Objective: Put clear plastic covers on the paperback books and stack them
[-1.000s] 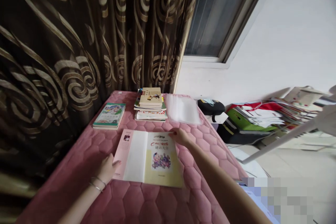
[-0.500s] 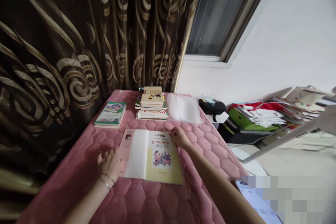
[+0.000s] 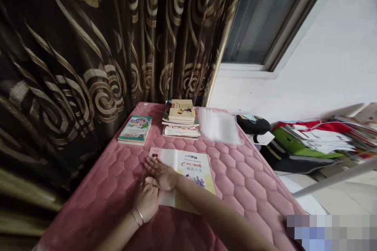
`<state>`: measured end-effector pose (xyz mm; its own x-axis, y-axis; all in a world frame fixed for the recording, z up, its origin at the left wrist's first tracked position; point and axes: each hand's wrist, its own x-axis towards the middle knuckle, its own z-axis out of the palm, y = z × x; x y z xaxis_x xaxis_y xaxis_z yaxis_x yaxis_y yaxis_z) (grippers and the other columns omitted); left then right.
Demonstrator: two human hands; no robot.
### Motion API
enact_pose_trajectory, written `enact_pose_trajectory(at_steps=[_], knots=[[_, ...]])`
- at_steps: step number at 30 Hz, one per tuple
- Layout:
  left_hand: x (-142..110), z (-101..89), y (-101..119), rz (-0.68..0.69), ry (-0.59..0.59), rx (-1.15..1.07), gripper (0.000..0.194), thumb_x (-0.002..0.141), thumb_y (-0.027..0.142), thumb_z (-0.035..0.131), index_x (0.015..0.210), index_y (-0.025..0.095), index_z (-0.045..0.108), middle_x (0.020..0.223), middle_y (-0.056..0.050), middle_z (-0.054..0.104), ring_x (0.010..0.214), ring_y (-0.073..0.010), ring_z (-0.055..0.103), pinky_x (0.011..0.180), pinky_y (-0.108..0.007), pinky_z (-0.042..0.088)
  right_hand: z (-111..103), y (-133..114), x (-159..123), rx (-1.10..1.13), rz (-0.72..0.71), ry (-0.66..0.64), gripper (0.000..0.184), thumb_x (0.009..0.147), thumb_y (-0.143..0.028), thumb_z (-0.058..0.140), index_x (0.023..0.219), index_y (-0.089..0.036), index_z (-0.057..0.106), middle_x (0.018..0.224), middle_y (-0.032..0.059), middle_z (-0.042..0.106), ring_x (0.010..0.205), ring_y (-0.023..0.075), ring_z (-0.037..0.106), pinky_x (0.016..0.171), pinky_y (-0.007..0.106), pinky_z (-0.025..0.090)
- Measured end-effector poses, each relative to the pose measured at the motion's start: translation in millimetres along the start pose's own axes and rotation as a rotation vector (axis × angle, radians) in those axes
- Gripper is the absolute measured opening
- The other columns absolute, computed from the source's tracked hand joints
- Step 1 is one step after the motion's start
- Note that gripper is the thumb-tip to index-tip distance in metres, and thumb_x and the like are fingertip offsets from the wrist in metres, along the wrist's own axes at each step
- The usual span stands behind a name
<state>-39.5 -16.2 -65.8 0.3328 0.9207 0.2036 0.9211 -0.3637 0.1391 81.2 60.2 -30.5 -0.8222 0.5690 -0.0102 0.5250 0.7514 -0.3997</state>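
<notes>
An open book (image 3: 197,166) lies on the pink quilted surface, with a colourful title page on its right and a white and pink left side. My right hand (image 3: 161,173) is laid flat across that left side, fingers stretched toward the left edge, and the forearm covers the lower part of the page. Against the lower left edge of the book, my left hand (image 3: 147,198) is closed with bent fingers, close to my right hand. Its fingertips are partly hidden. A bracelet circles the left wrist.
Behind the open book stands a stack of books (image 3: 181,119). Green-edged books (image 3: 136,129) lie at the left and clear plastic sleeves (image 3: 219,125) at the right. A patterned curtain (image 3: 103,47) borders the left and back. A black case (image 3: 253,124) sits beyond the right edge.
My right hand has left the page's top right corner and crossed left onto the book's left side. My left hand's fingers have gone from spread to bent at that edge. The view has shifted.
</notes>
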Motion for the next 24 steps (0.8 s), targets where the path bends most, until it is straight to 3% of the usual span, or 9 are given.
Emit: enact_pose_trajectory(at_steps=[2,5,10,13,16,21,24], knots=[[-1,0.7,2,-0.006,-0.01,0.057,0.042,0.09,0.033,0.037,0.112,0.013,0.066,0.124,-0.016,0.061,0.123,-0.0312,0.049,0.106,-0.048,0.036,0,16,14,-0.041,0.061,0.01,0.071,0.094,-0.055,0.023,0.148,-0.008,0.016,0.154,0.0145,0.011,0.142,0.023,0.005,0.116,0.042,0.008],[-10,1.8,5,0.006,0.001,0.105,0.057,0.089,0.043,0.038,0.135,0.009,0.046,0.143,-0.018,0.041,0.134,-0.0319,0.034,0.109,-0.048,0.03,1,43,31,-0.139,0.12,0.113,0.072,0.094,-0.054,0.026,0.147,-0.005,0.019,0.153,0.0163,0.012,0.142,0.0242,0.008,0.116,0.041,0.011],[-57,13.3,4,0.064,0.013,0.135,0.074,0.084,0.056,0.04,0.144,0.015,0.031,0.15,-0.013,0.029,0.14,-0.0324,0.021,0.111,-0.048,0.023,1,66,50,-0.245,0.156,0.23,0.067,0.094,-0.05,0.03,0.146,-0.007,0.022,0.152,0.0153,0.019,0.141,0.0242,0.015,0.115,0.045,0.014],[-79,19.5,0,0.103,-0.001,0.136,0.079,0.079,0.06,0.044,0.144,0.016,0.032,0.148,-0.013,0.033,0.138,-0.0354,0.025,0.111,-0.048,0.023,-1,60,55,-0.254,0.253,0.261,0.064,0.095,-0.047,0.028,0.146,-0.008,0.023,0.151,0.0147,0.02,0.141,0.0255,0.015,0.115,0.049,0.011],[-84,19.3,-4,0.114,-0.014,0.139,0.078,0.079,0.059,0.044,0.144,0.017,0.03,0.149,-0.012,0.032,0.138,-0.0346,0.026,0.11,-0.046,0.025,3,39,49,-0.248,0.325,0.261,0.066,0.095,-0.046,0.029,0.145,-0.004,0.024,0.152,0.0173,0.016,0.142,0.0275,0.01,0.115,0.049,0.008],[-82,19.0,0,0.086,0.067,0.167,0.073,0.083,0.056,0.043,0.144,0.018,0.031,0.15,-0.011,0.031,0.138,-0.0308,0.027,0.109,-0.043,0.029,21,2,25,-0.166,-0.012,0.124,0.066,0.095,-0.052,0.021,0.148,-0.012,0.018,0.154,0.0091,0.012,0.142,0.0219,0.009,0.116,0.043,0.011],[-81,15.2,6,0.063,0.062,0.144,0.067,0.085,0.053,0.041,0.141,0.016,0.039,0.149,-0.012,0.034,0.138,-0.0303,0.028,0.108,-0.042,0.031,16,5,27,-0.142,-0.004,0.071,0.068,0.094,-0.056,0.019,0.148,-0.015,0.018,0.154,0.0069,0.014,0.142,0.0221,0.009,0.116,0.043,0.011]])
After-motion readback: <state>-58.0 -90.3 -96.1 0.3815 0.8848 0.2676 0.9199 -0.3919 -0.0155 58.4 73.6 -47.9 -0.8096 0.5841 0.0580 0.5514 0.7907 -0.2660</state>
